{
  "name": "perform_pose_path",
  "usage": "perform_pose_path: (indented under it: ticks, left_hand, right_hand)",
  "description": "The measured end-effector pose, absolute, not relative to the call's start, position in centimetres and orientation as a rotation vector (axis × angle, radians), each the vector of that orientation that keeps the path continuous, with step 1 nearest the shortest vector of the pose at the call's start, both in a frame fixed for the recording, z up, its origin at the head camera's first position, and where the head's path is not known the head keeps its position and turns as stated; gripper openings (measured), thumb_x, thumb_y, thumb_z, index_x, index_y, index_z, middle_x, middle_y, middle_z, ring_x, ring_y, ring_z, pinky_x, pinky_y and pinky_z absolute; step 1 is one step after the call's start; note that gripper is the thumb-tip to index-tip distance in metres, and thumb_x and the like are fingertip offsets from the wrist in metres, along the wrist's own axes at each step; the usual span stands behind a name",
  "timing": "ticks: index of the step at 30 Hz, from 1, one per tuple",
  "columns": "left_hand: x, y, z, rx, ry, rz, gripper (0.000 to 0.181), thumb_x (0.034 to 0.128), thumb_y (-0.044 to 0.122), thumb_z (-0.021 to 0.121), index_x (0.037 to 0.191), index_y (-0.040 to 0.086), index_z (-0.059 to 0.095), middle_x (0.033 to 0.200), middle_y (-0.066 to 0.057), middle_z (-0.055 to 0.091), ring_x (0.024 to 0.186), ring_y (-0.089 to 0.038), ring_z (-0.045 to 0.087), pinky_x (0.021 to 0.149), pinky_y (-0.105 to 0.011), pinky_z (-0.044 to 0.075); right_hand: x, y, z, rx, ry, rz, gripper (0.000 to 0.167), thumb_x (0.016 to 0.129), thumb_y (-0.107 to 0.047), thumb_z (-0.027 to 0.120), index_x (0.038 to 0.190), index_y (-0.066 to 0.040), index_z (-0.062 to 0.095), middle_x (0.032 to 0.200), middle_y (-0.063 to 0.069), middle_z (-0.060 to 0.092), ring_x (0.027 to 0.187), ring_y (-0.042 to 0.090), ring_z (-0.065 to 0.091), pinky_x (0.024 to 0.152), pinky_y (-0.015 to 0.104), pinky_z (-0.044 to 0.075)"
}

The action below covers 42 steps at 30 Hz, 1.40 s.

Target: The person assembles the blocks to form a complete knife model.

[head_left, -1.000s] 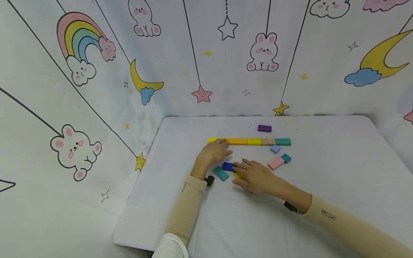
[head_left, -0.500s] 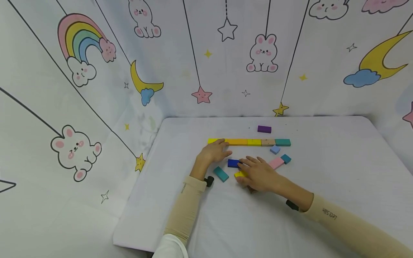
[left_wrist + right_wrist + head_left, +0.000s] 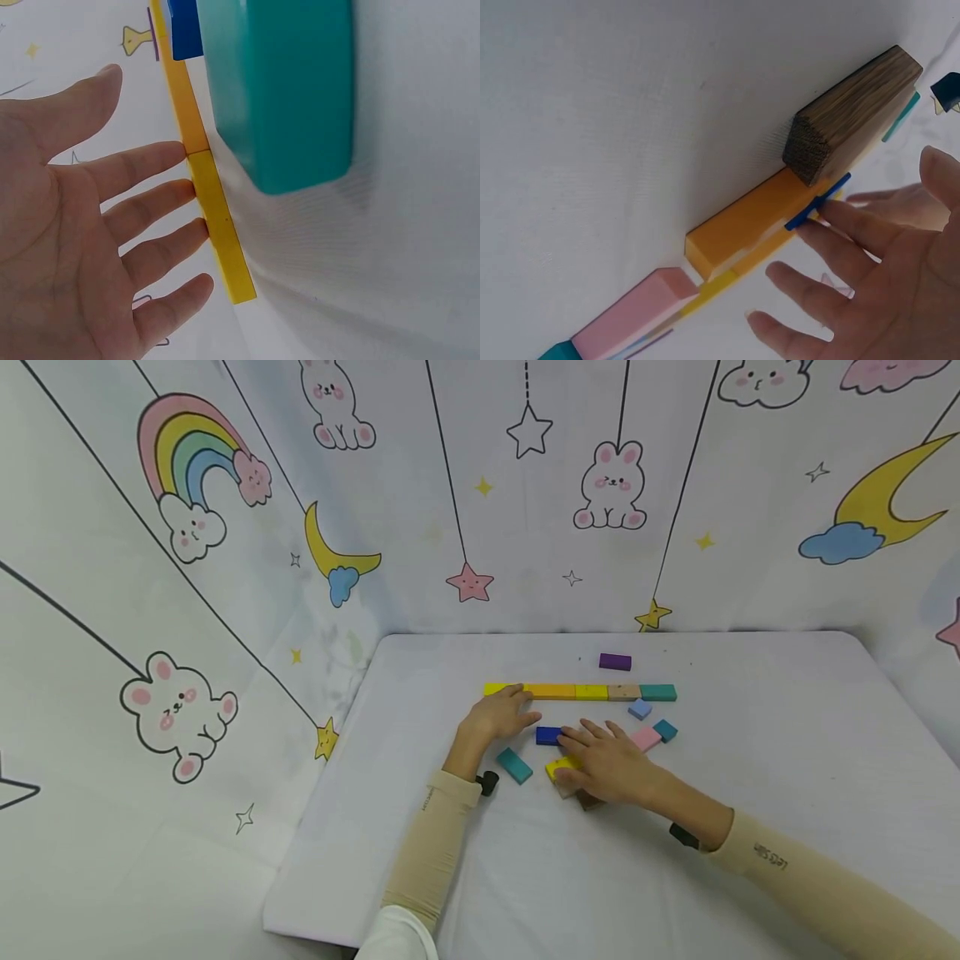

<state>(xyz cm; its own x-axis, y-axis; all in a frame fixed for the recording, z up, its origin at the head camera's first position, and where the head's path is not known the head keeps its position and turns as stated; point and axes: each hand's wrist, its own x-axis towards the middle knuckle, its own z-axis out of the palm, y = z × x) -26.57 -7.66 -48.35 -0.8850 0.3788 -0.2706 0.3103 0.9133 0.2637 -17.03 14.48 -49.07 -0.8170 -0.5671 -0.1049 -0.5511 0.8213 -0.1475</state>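
Wooden blocks form a straight row on the white table, with a yellow block (image 3: 495, 688) at its left end and a teal one (image 3: 658, 693) at its right. My left hand (image 3: 493, 717) touches the row at that yellow block with its fingertips, fingers fairly straight. My right hand (image 3: 609, 766) spreads over the loose blocks, its fingertips against a dark blue block (image 3: 547, 736). Under or near that palm lie a yellow block (image 3: 561, 767), a dark brown block (image 3: 855, 112) and an orange block (image 3: 742, 221); the palm partly hides them in the head view.
A loose teal block (image 3: 514, 766) lies between the hands. Right of the right hand are a pink block (image 3: 646, 739), a small teal block (image 3: 665, 731) and a light blue one (image 3: 640, 709). Behind the row sits a purple block (image 3: 615, 662). A patterned cloth wall stands behind the table.
My right hand has shifted right and slightly away from me, and the dark blue block has slid the same way and straightened. Brown blocks now show beneath it. The left hand stays put.
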Motion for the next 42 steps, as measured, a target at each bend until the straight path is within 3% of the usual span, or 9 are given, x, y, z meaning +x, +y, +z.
perform_pose_path:
  ticks: [42]
  left_hand:
    - [-26.4, -7.5, -48.2, 0.500, 2.749, 0.255, 0.063, 0.1078, 0.056, 0.047, 0.161, 0.022, 0.043, 0.171, -0.002, 0.030, 0.156, -0.023, 0.031, 0.124, -0.048, 0.034]
  right_hand:
    - [-20.1, 15.6, -49.6, -0.760, 2.906, -0.069, 0.067, 0.107, -0.049, 0.053, 0.158, -0.006, 0.045, 0.163, 0.017, 0.043, 0.153, 0.046, 0.030, 0.118, 0.072, 0.025]
